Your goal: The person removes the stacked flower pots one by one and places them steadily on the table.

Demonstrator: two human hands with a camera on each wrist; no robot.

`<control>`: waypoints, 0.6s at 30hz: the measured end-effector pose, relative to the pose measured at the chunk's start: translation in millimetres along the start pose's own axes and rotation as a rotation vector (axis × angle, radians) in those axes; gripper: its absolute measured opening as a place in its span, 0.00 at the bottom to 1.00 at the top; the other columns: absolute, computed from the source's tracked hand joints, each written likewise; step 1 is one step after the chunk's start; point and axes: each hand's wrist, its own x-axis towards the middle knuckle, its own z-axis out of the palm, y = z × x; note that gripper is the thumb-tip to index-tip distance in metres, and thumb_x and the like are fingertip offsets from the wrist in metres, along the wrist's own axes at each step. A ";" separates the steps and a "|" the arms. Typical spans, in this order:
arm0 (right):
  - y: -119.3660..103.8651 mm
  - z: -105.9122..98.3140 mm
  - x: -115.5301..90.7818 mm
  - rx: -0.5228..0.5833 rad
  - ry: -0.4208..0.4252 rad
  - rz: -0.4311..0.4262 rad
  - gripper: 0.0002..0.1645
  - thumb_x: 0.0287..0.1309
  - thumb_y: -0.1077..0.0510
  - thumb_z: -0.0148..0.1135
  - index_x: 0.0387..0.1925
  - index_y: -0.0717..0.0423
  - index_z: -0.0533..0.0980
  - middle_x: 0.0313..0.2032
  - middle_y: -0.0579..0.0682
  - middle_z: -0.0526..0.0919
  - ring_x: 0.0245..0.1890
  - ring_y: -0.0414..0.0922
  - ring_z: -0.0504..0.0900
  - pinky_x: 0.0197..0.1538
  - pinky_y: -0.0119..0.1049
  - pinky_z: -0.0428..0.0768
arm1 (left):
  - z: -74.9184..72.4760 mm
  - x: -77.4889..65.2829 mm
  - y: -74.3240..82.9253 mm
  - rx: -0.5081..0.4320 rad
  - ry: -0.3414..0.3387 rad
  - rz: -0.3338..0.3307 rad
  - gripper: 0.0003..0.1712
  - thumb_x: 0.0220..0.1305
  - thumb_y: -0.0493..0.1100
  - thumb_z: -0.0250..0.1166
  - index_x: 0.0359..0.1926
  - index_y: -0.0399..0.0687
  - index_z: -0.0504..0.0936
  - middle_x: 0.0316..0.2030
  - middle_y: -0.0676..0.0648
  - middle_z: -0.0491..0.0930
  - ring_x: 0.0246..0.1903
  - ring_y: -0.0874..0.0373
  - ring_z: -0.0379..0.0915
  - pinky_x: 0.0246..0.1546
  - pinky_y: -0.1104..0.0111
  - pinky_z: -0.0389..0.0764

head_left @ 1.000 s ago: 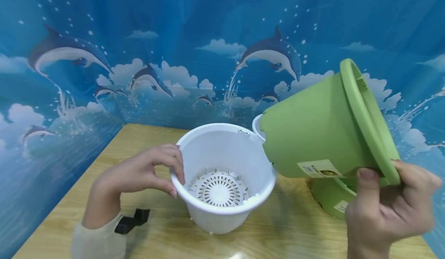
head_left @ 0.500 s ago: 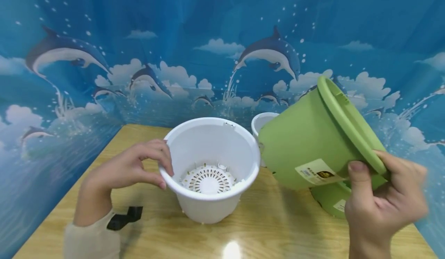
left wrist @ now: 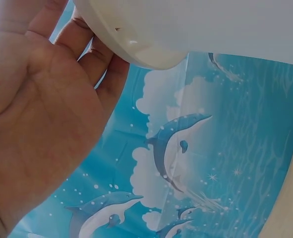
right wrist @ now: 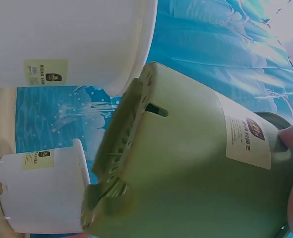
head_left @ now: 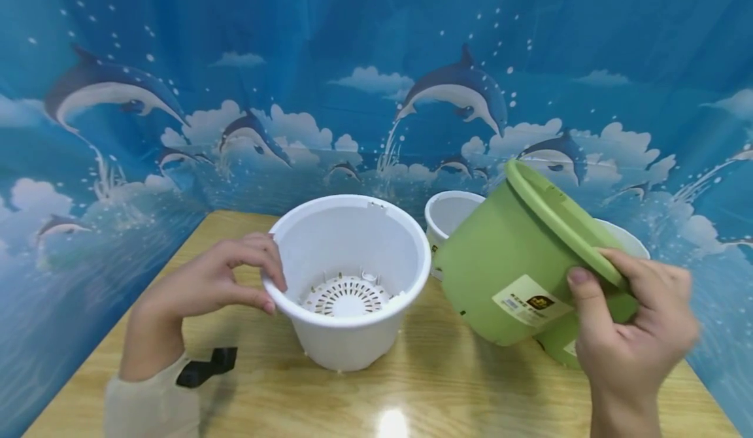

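Note:
A white plastic flowerpot (head_left: 347,340) with a slotted base stands on the table at the centre. My left hand (head_left: 223,274) holds its left rim, fingers over the inside and thumb on the outside; the left wrist view shows the fingers (left wrist: 94,59) at that rim. My right hand (head_left: 638,323) grips the rim of a green flowerpot (head_left: 500,261), thumb on the outer wall. The green pot is tilted, mouth to the upper right, base to the lower left. In the right wrist view its slotted base (right wrist: 119,158) and paper label (right wrist: 245,134) show.
A smaller white pot (head_left: 450,208) stands behind, between the two held pots. Another white pot's rim (head_left: 629,238) and a second green pot (head_left: 555,341) show partly behind the raised one. A dolphin-print curtain (head_left: 329,65) backs the wooden table (head_left: 294,405).
My right hand has brought the green pot down and left, uncovering more of the pots behind. The white pot in my left hand has shifted slightly left.

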 end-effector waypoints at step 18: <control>9.2 -5.7 -10.7 -0.240 -0.406 0.001 0.16 0.41 0.67 0.74 0.37 0.60 0.87 0.36 0.39 0.87 0.39 0.29 0.66 0.44 0.27 0.61 | 2.2 4.2 -2.4 0.058 0.061 -0.016 0.15 0.49 0.39 0.78 0.34 0.65 0.86 0.39 0.59 0.81 0.48 0.59 0.72 0.59 0.46 0.68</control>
